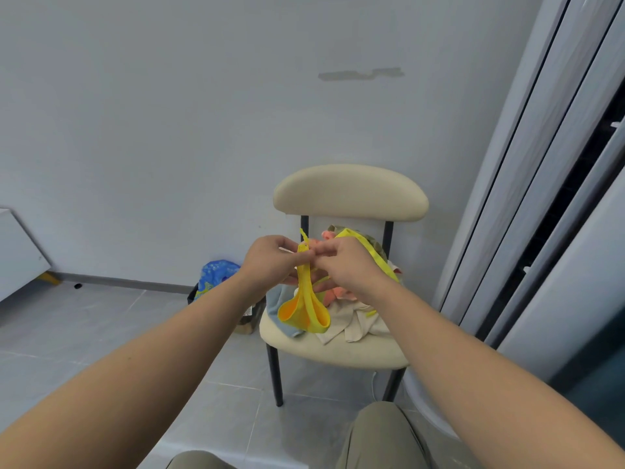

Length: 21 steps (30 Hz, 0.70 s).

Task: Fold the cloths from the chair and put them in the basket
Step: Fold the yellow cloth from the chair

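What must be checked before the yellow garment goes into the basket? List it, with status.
1. Grip on the yellow garment: ok; left hand and right hand pinch its straps.
2. Folded: not ok; it hangs loose.
3. Long strap free of the pile on the chair: cannot tell.
4. Basket located: ok; on the floor, left of the chair.
5. Room in the basket: cannot tell; the left forearm hides much of it, and a blue item sits on top.
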Motion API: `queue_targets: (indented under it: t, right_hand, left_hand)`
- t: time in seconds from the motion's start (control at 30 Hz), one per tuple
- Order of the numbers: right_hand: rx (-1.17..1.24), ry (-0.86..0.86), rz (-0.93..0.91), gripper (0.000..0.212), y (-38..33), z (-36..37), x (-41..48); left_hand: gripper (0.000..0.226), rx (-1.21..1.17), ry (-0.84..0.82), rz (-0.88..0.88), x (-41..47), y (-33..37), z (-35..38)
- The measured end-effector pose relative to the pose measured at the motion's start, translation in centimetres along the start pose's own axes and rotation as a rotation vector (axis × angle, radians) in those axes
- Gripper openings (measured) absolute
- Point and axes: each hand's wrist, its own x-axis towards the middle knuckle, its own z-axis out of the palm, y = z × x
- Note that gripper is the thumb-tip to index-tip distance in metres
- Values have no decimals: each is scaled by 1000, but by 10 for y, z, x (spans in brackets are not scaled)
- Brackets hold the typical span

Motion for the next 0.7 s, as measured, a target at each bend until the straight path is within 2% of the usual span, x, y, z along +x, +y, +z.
queue_targets:
  t: [0.1, 0.2, 0.3, 0.57, 0.7]
  right_hand:
    - [-17, 109, -22, 22, 10, -2, 7]
    - [-180, 182, -132, 34, 17, -6, 11]
    - [-197, 130, -166, 43, 19, -7, 11]
    - [-167, 56, -170, 49, 19, -12, 8]
    - [-126, 18, -156, 44, 19, -13, 7]
  left_hand:
    - [9, 33, -29, 48, 0, 0, -1]
    - [9, 88, -55, 88, 2, -2, -1]
    - [12, 83, -75, 90, 4, -3, -1]
    - [13, 63, -117, 96, 4, -3, 1]
    - [11, 64, -147, 119, 5, -2, 1]
